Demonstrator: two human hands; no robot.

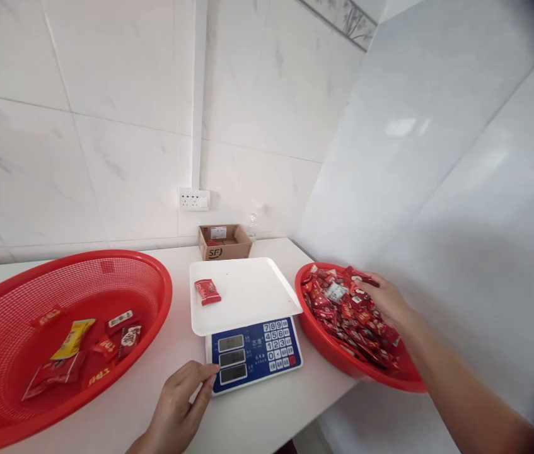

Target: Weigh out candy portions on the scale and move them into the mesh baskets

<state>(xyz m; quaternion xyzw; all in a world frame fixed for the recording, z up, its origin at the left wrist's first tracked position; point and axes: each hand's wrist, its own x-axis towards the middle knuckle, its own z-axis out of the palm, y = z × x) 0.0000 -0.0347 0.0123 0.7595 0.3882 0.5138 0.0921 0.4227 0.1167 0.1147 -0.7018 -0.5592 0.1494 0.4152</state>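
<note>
A right hand (387, 301) is reaching open into the candy basket (337, 353) right of the scale (248, 321), gripping nothing yet, while the left hand (181, 403) is touching the scale's front corner, fingers loosely curled

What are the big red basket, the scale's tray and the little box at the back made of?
Basket: probably plastic, with a fine moulded mesh and glossy rim. Tray: looks like smooth white plastic with a matte surface, though coated metal is possible. Box: brown corrugated cardboard, open flaps, printed logo.
</note>
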